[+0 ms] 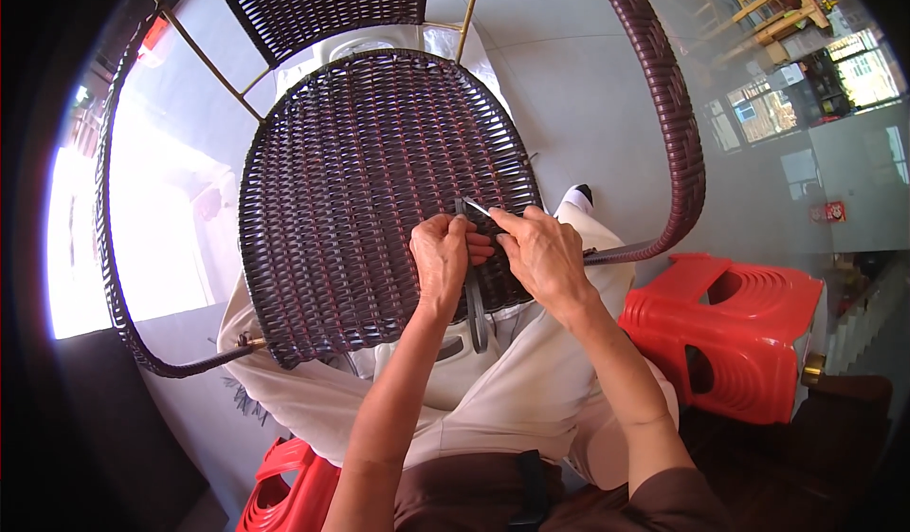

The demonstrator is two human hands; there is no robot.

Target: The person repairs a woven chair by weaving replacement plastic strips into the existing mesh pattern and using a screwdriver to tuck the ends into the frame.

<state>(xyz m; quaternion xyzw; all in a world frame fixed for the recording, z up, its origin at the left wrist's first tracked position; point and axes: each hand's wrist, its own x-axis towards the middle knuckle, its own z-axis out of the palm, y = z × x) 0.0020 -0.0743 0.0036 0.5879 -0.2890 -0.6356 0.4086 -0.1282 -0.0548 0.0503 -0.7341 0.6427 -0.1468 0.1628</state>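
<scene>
Across my lap lies a dark brown woven wicker chair (pixel 379 153), its seat facing up. My left hand (pixel 443 255) is closed over the front right part of the seat, thumb and fingers pinched on a dark flat weaving strip (pixel 477 314). The strip's loose end hangs below the hand past the seat edge. My right hand (pixel 547 255) is wrapped round a slim tool with a silver metal blade (pixel 478 207). Its tip points left and rests at the weave by the strip. The tool's handle is hidden in my palm, so its exact kind does not show.
The chair's thick woven arm (pixel 668 105) curves up on the right, and a thinner-looking one (pixel 109 210) on the left. The woven backrest (pixel 327 6) stands beyond the seat on metal rods. Red plastic stools (pixel 758 295) stand at right, another (pixel 294 485) lower left.
</scene>
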